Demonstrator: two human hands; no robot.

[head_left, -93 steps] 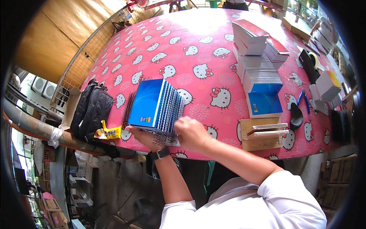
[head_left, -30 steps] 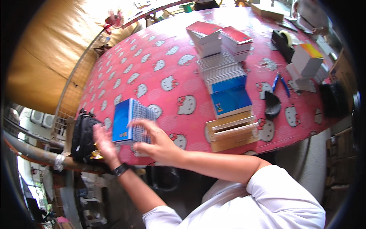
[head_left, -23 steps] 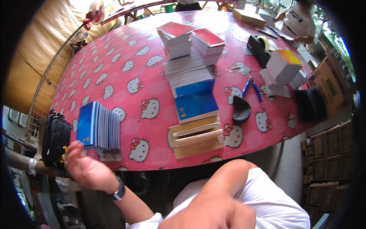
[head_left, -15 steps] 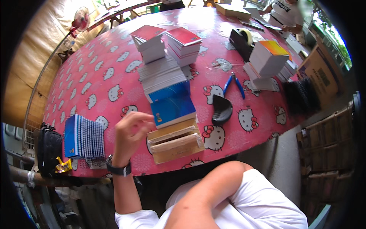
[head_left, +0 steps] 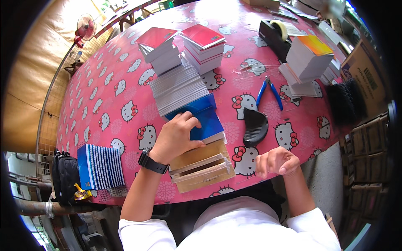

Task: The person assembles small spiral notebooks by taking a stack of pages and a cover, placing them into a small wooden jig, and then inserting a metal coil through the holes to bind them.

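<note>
My left hand [head_left: 178, 136], with a black watch on its wrist, lies over a blue-covered booklet [head_left: 207, 125]. Its fingers bend across the cover and the thumb rests at the near edge, closed on the booklet. Behind the booklet, a leaning row of white page blocks [head_left: 178, 88] runs back to two stacks of red-covered notebooks [head_left: 203, 35]. Just in front sits a wooden block [head_left: 203, 169] with a slot across it. Near the table's front edge, right of the wood, my right hand [head_left: 277, 162] hovers with curled fingers; nothing shows in them.
Blue-handled pliers [head_left: 270, 94] and a black curved comb-like tool [head_left: 255, 127] lie right of the booklet. Farther right are a tape dispenser [head_left: 274, 39] and a yellow-topped stack [head_left: 307, 58]. Spiral-bound blue notebooks [head_left: 102, 166] and a black bag [head_left: 65, 175] sit left.
My left hand has moved right and onto the blue booklet, closing on it. My right hand has come into sight at the table's front edge; earlier that arm was folded toward my body.
</note>
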